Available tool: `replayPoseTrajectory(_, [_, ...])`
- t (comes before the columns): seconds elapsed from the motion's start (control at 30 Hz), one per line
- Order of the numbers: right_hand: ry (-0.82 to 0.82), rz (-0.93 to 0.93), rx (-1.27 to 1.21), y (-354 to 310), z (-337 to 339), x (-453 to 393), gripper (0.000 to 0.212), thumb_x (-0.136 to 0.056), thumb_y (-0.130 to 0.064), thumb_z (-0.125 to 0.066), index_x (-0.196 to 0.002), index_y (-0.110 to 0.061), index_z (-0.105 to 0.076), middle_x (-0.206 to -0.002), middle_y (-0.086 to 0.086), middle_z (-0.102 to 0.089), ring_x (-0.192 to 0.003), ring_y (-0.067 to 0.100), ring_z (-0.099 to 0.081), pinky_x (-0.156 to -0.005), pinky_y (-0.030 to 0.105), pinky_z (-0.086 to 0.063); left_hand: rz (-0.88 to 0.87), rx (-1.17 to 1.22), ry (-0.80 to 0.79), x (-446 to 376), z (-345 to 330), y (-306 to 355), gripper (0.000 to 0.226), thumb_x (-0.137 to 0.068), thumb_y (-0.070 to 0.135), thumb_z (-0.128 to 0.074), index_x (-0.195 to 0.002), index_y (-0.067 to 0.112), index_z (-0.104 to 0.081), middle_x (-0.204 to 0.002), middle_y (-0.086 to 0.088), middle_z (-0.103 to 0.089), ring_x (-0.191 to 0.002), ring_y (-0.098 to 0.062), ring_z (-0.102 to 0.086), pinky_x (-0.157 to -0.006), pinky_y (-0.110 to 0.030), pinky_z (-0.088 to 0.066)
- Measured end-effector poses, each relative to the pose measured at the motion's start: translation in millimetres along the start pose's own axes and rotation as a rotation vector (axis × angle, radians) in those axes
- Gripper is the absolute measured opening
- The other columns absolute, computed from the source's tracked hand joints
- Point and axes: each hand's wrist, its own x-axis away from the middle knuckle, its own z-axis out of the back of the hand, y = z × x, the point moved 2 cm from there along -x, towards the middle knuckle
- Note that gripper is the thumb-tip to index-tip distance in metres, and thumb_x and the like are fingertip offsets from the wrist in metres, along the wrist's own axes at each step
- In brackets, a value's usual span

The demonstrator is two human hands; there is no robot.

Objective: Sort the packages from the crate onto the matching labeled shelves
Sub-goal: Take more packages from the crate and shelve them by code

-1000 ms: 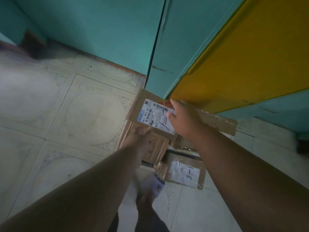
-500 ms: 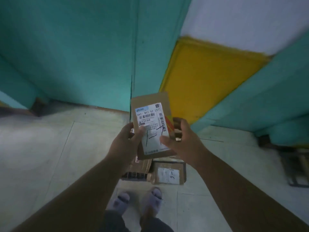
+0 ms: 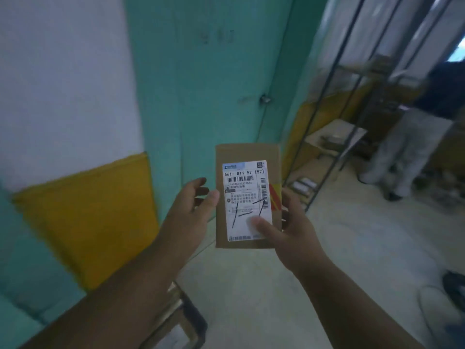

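A flat brown cardboard package [image 3: 247, 157] stands upright in front of me, its white shipping label hand-marked "1-7". My right hand [image 3: 293, 230] grips its right edge, thumb pressed on the label's lower part. My left hand [image 3: 191, 205] is at the package's left edge, thumb tip touching it and fingers loosely spread behind. A metal shelf rack [image 3: 334, 137] with cardboard packages on its tiers stands at the right. The crate [image 3: 181, 321] shows partly at the bottom, under my left forearm.
A teal door [image 3: 214, 84] with a latch faces me, beside a white and yellow wall [image 3: 75, 122]. Another person [image 3: 415, 137] in light trousers stands at the far right by the rack. A dark object and cables lie on the pale floor [image 3: 364, 248] at lower right.
My view has swung up from the floor and crate to the door and shelf rack. The package rose with both hands; my left hand's hold has loosened to a thumb touch.
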Motion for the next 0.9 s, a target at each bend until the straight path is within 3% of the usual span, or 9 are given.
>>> replayPoseTrajectory(0.13, [0.136,0.033,-0.009,20.0,118.6,-17.6,0.068,-0.073,-0.044,-0.084,-0.131,-0.044,-0.049,-0.120,-0.010,-0.070,-0.110,0.019,-0.068,-0.080,0.046,-0.061,-0.095,0.002,-0.126,-28.5,-123.2,30.0,0.054,-0.089,0.044,-0.064,-0.138,0.025,-0.048,-0.121,0.009,-0.062,-0.096,0.011,-0.060,-0.081,-0.017,-0.048])
replayPoseTrajectory(0.23, [0.220,0.041,0.013,40.7,209.5,-33.8,0.064,-0.073,-0.041,-0.085,-0.127,-0.046,-0.051,-0.119,-0.011,-0.070,-0.110,0.019,-0.068,-0.080,0.046,-0.061,-0.111,-0.007,-0.227,-45.8,-220.8,42.5,0.041,-0.096,0.033,-0.059,-0.135,0.026,-0.049,-0.119,0.013,-0.061,-0.088,0.019,-0.058,-0.080,-0.014,-0.046])
replayPoseTrajectory(0.33, [0.277,0.039,0.052,57.1,290.6,-53.6,0.061,-0.076,-0.034,-0.084,-0.126,-0.046,-0.051,-0.118,-0.013,-0.070,-0.109,0.014,-0.067,-0.079,0.040,-0.062,-0.082,-0.036,-0.310,-61.7,-308.8,50.1,0.018,-0.096,0.030,-0.059,-0.109,0.041,-0.054,-0.105,0.026,-0.061,-0.086,0.020,-0.058,-0.078,-0.016,-0.044])
replayPoseTrajectory(0.43, [0.306,0.024,0.073,78.0,354.5,-88.1,0.063,-0.076,-0.035,-0.084,-0.127,-0.048,-0.050,-0.118,-0.014,-0.069,-0.110,0.013,-0.066,-0.081,0.040,-0.062,-0.058,-0.038,-0.368,-87.8,-381.2,53.5,0.019,-0.096,0.030,-0.058,-0.096,0.047,-0.052,-0.099,0.027,-0.062,-0.085,0.017,-0.059,-0.075,-0.017,-0.044])
replayPoseTrajectory(0.53, [0.335,0.018,0.038,105.2,399.8,-137.1,0.065,-0.075,-0.040,-0.084,-0.128,-0.047,-0.049,-0.120,-0.012,-0.069,-0.112,0.015,-0.066,-0.084,0.044,-0.061,-0.046,-0.046,-0.404,-131.1,-440.2,49.0,0.017,-0.095,0.032,-0.060,-0.100,0.047,-0.053,-0.104,0.023,-0.063,-0.088,0.017,-0.060,-0.077,-0.018,-0.046])
replayPoseTrajectory(0.67, [0.410,0.006,0.005,133.7,460.6,-219.0,0.071,-0.069,-0.051,-0.083,-0.129,-0.048,-0.047,-0.124,-0.012,-0.067,-0.114,0.017,-0.065,-0.085,0.046,-0.060,-0.050,-0.057,-0.449,-213.7,-523.3,40.5,0.027,-0.094,0.042,-0.059,-0.120,0.044,-0.053,-0.115,0.018,-0.065,-0.104,-0.004,-0.064,-0.089,-0.035,-0.054])
replayPoseTrajectory(0.77, [0.484,-0.003,0.003,150.2,513.0,-266.3,0.072,-0.068,-0.053,-0.082,-0.130,-0.046,-0.047,-0.126,-0.010,-0.066,-0.114,0.018,-0.066,-0.085,0.046,-0.059,-0.053,-0.060,-0.513,-272.3,-598.2,41.5,0.043,-0.091,0.052,-0.059,-0.132,0.039,-0.051,-0.118,0.011,-0.067,-0.102,-0.012,-0.068,-0.079,-0.043,-0.061])
replayPoseTrajectory(0.9, [0.593,-0.054,0.019,159.4,595.7,-304.1,0.066,-0.070,-0.050,-0.083,-0.126,-0.049,-0.048,-0.126,-0.011,-0.066,-0.115,0.017,-0.065,-0.085,0.048,-0.059,-0.073,-0.070,-0.612,-325.0,-704.3,67.4,0.048,-0.091,0.055,-0.057,-0.135,0.036,-0.049,-0.122,0.013,-0.065,-0.109,-0.010,-0.064,-0.079,-0.030,-0.055])
